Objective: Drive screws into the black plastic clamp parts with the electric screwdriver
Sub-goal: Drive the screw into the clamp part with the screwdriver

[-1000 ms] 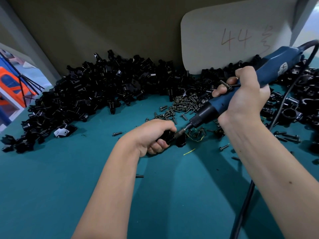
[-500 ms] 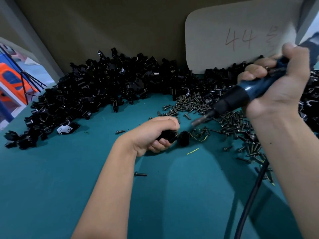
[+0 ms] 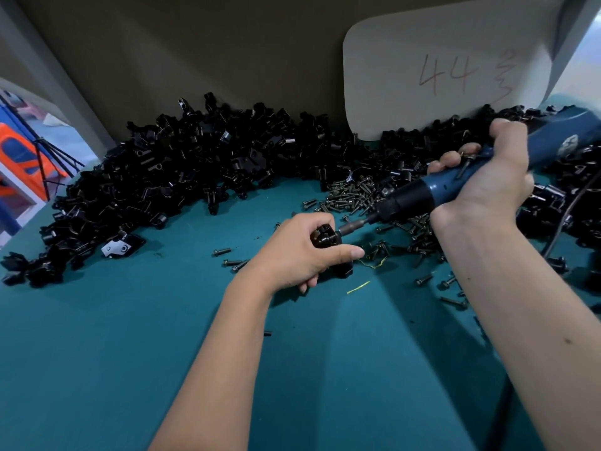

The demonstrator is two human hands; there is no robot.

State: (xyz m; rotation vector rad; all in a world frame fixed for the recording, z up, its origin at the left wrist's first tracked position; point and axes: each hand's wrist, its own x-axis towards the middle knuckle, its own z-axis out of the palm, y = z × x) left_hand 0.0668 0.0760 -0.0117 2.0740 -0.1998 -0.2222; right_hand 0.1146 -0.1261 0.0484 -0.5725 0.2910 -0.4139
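Left hand [image 3: 299, 252] grips one black clamp part [image 3: 325, 239], right hand [image 3: 487, 187] holds electric screwdriver [image 3: 432, 193] w/ bit on it; big clamp pile [image 3: 182, 170] & screws [image 3: 354, 193] left, so lots to do.

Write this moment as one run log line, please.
left hand: holds clamp part | right hand: holds electric screwdriver | bit at clamp part

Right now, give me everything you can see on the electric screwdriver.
The electric screwdriver has a blue, plastic-looking body, a black nose section and a slim metal bit. The right hand grips it mid-body, angled down and left. Its bit tip meets the black clamp part held in the left hand. A dark cord hangs past the right wrist; where it joins the tool is out of frame.
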